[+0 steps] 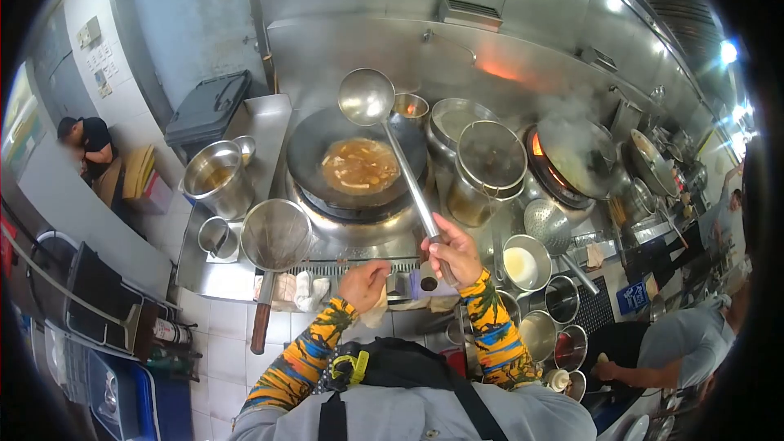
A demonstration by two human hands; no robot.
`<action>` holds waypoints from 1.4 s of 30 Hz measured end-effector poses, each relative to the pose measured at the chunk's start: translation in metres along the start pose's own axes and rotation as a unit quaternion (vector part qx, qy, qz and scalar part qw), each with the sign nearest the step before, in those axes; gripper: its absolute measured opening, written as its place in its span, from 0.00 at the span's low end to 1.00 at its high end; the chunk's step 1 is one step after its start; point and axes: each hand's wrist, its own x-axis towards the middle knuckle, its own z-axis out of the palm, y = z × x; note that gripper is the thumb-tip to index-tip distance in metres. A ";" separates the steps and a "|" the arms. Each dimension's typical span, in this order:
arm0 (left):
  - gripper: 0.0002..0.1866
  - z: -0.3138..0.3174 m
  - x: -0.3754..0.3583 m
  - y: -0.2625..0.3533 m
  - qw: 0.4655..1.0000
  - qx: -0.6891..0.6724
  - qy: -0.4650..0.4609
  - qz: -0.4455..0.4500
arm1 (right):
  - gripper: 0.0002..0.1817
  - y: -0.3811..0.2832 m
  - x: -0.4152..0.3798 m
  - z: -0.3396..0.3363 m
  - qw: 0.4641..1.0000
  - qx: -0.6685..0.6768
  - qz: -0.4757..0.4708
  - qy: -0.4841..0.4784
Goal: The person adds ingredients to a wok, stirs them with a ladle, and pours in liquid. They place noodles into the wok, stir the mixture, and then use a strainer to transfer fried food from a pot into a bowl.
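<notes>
My right hand (pixel 456 253) is wrapped round the handle of a large steel ladle (pixel 366 96), whose bowl is raised above the far side of a wok (pixel 306 147). Brown broth with pale pieces (pixel 358 167) lies in the bottom of this wok. My left hand (pixel 363 284) is curled in front of the stove's edge, near a beige cloth (pixel 375 309); whether its fingers grip anything is hidden. A round mesh strainer (pixel 276 233) with a wooden handle rests to the left of the wok.
A steel pot (pixel 214 180) stands left of the wok, a strainer-topped pot (pixel 490 151) right of it. Farther right, a second wok (pixel 576 163) steams over flame. Seasoning containers (pixel 527 263) and a perforated skimmer (pixel 547 226) sit on my right. A co-worker (pixel 686 347) is beyond them.
</notes>
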 end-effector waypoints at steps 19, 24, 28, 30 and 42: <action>0.25 -0.220 0.054 -0.076 0.956 -0.102 0.176 -0.213 | 0.28 0.110 0.002 0.129 0.951 -0.308 -0.036 0.001; 0.27 -0.381 0.050 -0.234 0.908 0.370 0.184 -0.068 | 0.24 0.164 -0.075 0.105 0.946 -0.291 0.094 0.104; 0.26 -0.416 0.077 -0.193 0.825 0.497 0.042 -0.266 | 0.23 0.176 -0.113 0.114 0.952 -0.259 0.079 0.140; 0.25 -0.444 0.097 -0.249 0.981 0.143 -0.130 0.014 | 0.22 0.165 -0.126 0.126 0.927 -0.330 0.067 0.163; 0.20 -0.163 0.126 -0.154 0.961 0.106 -0.221 0.125 | 0.18 0.191 -0.290 0.236 0.723 -0.350 -0.055 0.593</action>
